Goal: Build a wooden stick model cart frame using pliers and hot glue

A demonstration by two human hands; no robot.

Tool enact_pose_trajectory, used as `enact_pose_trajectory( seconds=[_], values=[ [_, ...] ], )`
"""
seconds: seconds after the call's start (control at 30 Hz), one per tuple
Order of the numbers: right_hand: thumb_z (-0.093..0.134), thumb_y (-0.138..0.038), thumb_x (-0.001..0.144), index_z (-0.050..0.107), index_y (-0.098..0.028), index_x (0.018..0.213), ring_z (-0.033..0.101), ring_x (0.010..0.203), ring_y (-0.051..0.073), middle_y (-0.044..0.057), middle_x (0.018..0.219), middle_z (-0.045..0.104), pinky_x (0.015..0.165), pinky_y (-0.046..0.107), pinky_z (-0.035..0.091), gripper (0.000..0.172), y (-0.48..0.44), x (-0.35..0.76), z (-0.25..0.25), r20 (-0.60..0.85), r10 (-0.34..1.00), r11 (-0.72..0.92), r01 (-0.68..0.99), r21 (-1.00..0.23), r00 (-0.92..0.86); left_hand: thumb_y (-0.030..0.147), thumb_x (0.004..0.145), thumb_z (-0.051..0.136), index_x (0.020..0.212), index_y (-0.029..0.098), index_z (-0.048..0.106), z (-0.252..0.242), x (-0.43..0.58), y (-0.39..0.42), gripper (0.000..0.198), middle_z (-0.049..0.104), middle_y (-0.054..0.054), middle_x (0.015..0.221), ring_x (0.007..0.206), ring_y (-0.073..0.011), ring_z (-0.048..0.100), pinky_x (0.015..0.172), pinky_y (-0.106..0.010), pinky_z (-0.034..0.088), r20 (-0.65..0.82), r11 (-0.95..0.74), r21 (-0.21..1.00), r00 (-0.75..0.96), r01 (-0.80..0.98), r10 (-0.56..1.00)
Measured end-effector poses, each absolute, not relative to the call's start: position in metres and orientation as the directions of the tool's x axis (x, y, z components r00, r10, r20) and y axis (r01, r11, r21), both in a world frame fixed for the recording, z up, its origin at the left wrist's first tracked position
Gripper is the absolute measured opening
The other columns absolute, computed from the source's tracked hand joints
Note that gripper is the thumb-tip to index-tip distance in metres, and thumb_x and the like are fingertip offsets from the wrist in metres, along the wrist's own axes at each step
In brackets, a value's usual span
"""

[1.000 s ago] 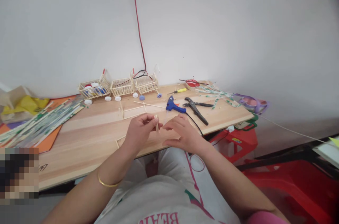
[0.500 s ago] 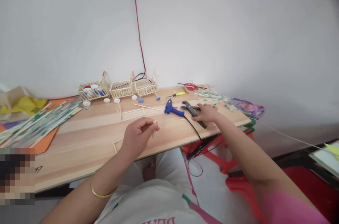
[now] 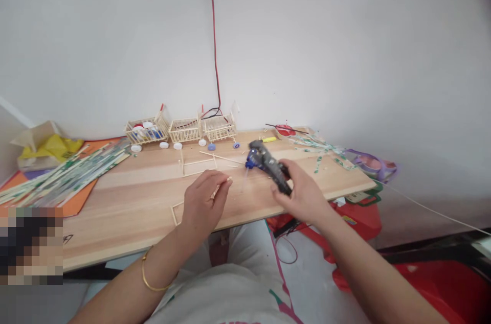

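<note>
My left hand [image 3: 205, 199] pinches short pale wooden stick pieces [image 3: 229, 180], and only their tips show past the fingers. My right hand [image 3: 304, 191] is wrapped around the handles of dark grey pliers [image 3: 271, 164], raised above the table with the head pointing left. Behind the pliers, a blue glue gun [image 3: 250, 157] lies on the wooden table [image 3: 126, 193], mostly covered from view. A thin rectangular stick frame [image 3: 199, 165] rests beyond my left hand. Part of another stick frame [image 3: 175, 213] shows beside my left wrist.
Along the wall stand several small stick-built carts [image 3: 148, 133] with bottle-cap wheels. Bundled sticks [image 3: 82, 173] lie on orange sheets at left. To the right are a yellow-handled tool [image 3: 269, 139], a red dish [image 3: 286, 131] and green-and-white strips [image 3: 322, 145]. Red stools [image 3: 362, 224] stand below.
My right hand has picked the pliers up off the table and brought them left, over the glue gun. The left hand keeps its pinch. The view has shifted slightly.
</note>
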State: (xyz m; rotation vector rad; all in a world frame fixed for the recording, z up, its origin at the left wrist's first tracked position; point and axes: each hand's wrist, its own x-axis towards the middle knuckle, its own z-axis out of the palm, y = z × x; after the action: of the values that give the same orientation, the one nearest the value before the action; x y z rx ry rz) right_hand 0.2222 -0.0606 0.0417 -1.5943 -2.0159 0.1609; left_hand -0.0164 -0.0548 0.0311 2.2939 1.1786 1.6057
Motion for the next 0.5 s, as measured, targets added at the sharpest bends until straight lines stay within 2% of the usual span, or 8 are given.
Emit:
enact_pose_trajectory(
  seconds=[0.07, 0.13, 0.3, 0.5],
  values=[
    [0.058, -0.027, 0.07, 0.041, -0.019, 0.124, 0.055, 0.098, 0.024, 0.009, 0.11, 0.056, 0.087, 0.036, 0.044, 0.057, -0.079, 0.201, 0.041, 0.39, 0.897, 0.368, 0.838, -0.403, -0.207, 0.012, 0.082, 0.055, 0.085, 0.015, 0.06, 0.032, -0.015, -0.057, 0.007, 0.065, -0.004, 0.081, 0.077, -0.0119, 0.06, 0.071, -0.022, 0.047, 0.798, -0.717, 0.417, 0.153, 0.558, 0.583],
    [0.057, -0.028, 0.07, 0.041, -0.018, 0.124, 0.054, 0.099, 0.025, 0.01, 0.109, 0.056, 0.088, 0.039, 0.044, 0.057, -0.09, 0.187, 0.039, 0.4, 0.887, 0.393, 0.834, -0.388, -0.232, 0.01, 0.082, 0.053, 0.089, 0.015, 0.06, 0.032, -0.016, -0.06, 0.011, 0.065, -0.005, 0.084, 0.079, -0.0131, 0.061, 0.073, -0.023, 0.048, 0.821, -0.724, 0.358, 0.171, 0.59, 0.545],
    [0.056, -0.03, 0.072, 0.045, -0.017, 0.119, 0.055, 0.093, 0.026, 0.01, 0.099, 0.057, 0.084, 0.04, 0.045, 0.05, -0.099, 0.176, 0.036, 0.43, 0.868, 0.41, 0.846, -0.341, -0.248, 0.004, 0.078, 0.052, 0.097, 0.014, 0.06, 0.031, -0.022, -0.064, 0.024, 0.065, -0.008, 0.093, 0.088, -0.0158, 0.061, 0.079, -0.026, 0.049, 0.848, -0.729, 0.277, 0.198, 0.626, 0.492],
    [0.056, -0.03, 0.072, 0.048, -0.018, 0.114, 0.058, 0.083, 0.023, 0.008, 0.092, 0.06, 0.073, 0.035, 0.047, 0.045, -0.101, 0.17, 0.037, 0.472, 0.847, 0.414, 0.859, -0.302, -0.242, 0.003, 0.077, 0.05, 0.095, 0.013, 0.061, 0.029, -0.022, -0.064, 0.023, 0.066, -0.01, 0.093, 0.089, -0.0173, 0.061, 0.08, -0.028, 0.049, 0.87, -0.721, 0.246, 0.18, 0.647, 0.459]
  ],
)
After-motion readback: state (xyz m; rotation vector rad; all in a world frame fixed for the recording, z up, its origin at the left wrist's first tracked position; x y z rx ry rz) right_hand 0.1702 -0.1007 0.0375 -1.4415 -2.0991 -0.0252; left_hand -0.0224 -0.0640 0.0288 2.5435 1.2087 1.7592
